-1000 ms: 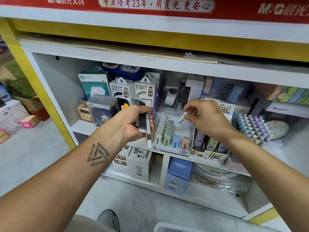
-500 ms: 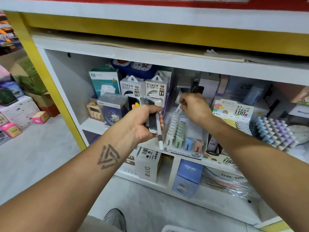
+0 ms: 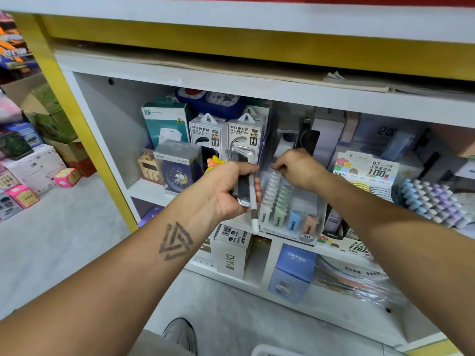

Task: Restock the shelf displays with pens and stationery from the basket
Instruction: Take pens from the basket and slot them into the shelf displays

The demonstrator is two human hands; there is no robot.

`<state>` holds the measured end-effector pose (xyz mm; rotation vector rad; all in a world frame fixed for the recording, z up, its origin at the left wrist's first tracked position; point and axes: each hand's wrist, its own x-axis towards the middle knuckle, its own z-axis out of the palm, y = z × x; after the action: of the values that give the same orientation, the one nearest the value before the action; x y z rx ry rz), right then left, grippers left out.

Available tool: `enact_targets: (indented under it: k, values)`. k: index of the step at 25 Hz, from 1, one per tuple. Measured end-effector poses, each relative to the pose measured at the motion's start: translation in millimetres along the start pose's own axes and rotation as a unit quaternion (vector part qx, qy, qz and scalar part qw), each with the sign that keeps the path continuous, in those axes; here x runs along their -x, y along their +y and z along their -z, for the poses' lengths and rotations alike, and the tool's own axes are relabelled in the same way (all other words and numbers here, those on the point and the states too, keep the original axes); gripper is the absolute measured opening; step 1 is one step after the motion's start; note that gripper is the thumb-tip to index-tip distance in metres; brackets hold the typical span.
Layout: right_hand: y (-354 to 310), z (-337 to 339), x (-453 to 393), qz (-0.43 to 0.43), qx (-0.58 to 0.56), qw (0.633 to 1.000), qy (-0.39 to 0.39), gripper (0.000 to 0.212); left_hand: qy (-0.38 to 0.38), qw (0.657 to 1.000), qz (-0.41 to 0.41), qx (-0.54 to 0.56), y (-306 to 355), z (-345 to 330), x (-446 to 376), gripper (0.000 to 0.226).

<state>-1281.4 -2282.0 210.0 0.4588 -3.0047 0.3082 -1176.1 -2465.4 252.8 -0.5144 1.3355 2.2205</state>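
Note:
My left hand (image 3: 226,191) is shut on a bundle of dark and white pens (image 3: 245,186); one white pen (image 3: 254,214) hangs down from it. It hovers just left of a clear display tray (image 3: 305,201) holding rows of small white, green, blue and pink lead cases. My right hand (image 3: 298,167) reaches over the back of that tray, fingertips pinched at the far end of the white row (image 3: 272,186); what they hold is hidden. A white basket rim (image 3: 272,350) shows at the bottom edge.
Power bank boxes (image 3: 226,137) and a boxed blue clock (image 3: 177,168) stand left of the tray. Pastel pen caps (image 3: 434,199) and a 0.7 lead display (image 3: 367,168) sit to the right. Boxes fill the lower shelf (image 3: 293,271). Cartons are stacked on the floor at left (image 3: 28,170). My shoe (image 3: 180,332) is below.
My right hand moved left and back from the tray's right side to the far end of the white row. My left hand kept its grip on the pens.

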Motion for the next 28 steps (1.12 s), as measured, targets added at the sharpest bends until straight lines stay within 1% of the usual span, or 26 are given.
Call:
enact_targets:
  k: [2,3,4,5,6,7,8,9,11,12,13,14,15,18,20,22,23,25,27,28]
  values:
    - [-4,6,4,-0.002,0.013,1.000,-0.014,0.036,-0.009,1.000,0.011,0.007,-1,-2,1,0.009]
    - [-7,11,8,-0.004,0.002,1.000,-0.006,0.037,-0.013,1.000,0.015,0.010,-1,-4,1,0.011]
    - [-10,18,13,-0.010,-0.031,0.999,0.012,0.036,-0.016,1.000,0.017,0.014,-2,-6,1,0.014]
    - [-13,27,21,-0.028,-0.099,0.994,0.029,0.033,-0.020,0.999,0.017,0.021,-3,-9,0,0.017]
    - [-18,37,33,-0.058,-0.211,0.975,0.033,0.027,-0.026,0.999,0.015,0.029,-5,-13,2,0.017]
    - [-24,47,48,-0.095,-0.348,0.933,0.012,0.018,-0.031,0.999,0.009,0.037,-6,-17,2,0.014]
    - [-29,57,67,-0.118,-0.453,0.883,-0.027,0.012,-0.036,0.998,-0.001,0.046,-7,-21,2,0.009]
    - [-31,65,85,-0.118,-0.500,0.855,-0.071,0.021,-0.042,0.998,-0.011,0.056,-8,-26,3,0.009]
    - [-35,72,116,-0.109,-0.504,0.842,-0.158,0.046,-0.039,0.995,-0.026,0.085,-10,-33,2,0.014]
    - [-36,75,129,-0.099,-0.506,0.836,-0.187,0.051,-0.034,0.994,-0.034,0.101,-12,-38,2,0.010]
    - [-36,76,139,-0.089,-0.521,0.826,-0.199,0.049,-0.027,0.993,-0.040,0.109,-15,-43,3,0.007]
    - [-33,77,145,-0.084,-0.541,0.814,-0.196,0.043,-0.022,0.993,-0.047,0.109,-17,-49,4,0.011]
    - [-28,79,149,-0.083,-0.550,0.812,-0.177,0.036,-0.020,0.993,-0.055,0.106,-19,-54,4,0.014]
    - [-2,88,157,-0.115,-0.518,0.845,-0.067,0.018,-0.014,0.990,-0.067,0.120,-25,-66,6,0.012]
    - [18,94,163,-0.154,-0.519,0.841,-0.001,0.015,-0.005,0.990,-0.068,0.123,-29,-69,8,0.011]
    - [38,100,171,-0.172,-0.524,0.832,0.049,0.015,0.004,0.993,-0.050,0.105,-36,-74,8,0.011]
    - [48,102,176,-0.174,-0.536,0.823,0.068,0.016,0.007,0.996,-0.039,0.085,-42,-77,8,0.012]
    - [64,107,188,-0.173,-0.586,0.785,0.100,0.019,-0.009,0.999,-0.012,0.031,-54,-86,11,0.010]
    - [79,115,202,-0.168,-0.632,0.745,0.130,0.021,-0.046,0.999,0.012,-0.023,-65,-96,15,0.008]
    - [86,118,209,-0.164,-0.643,0.734,0.149,0.021,-0.067,0.997,0.018,-0.039,-69,-101,16,0.007]
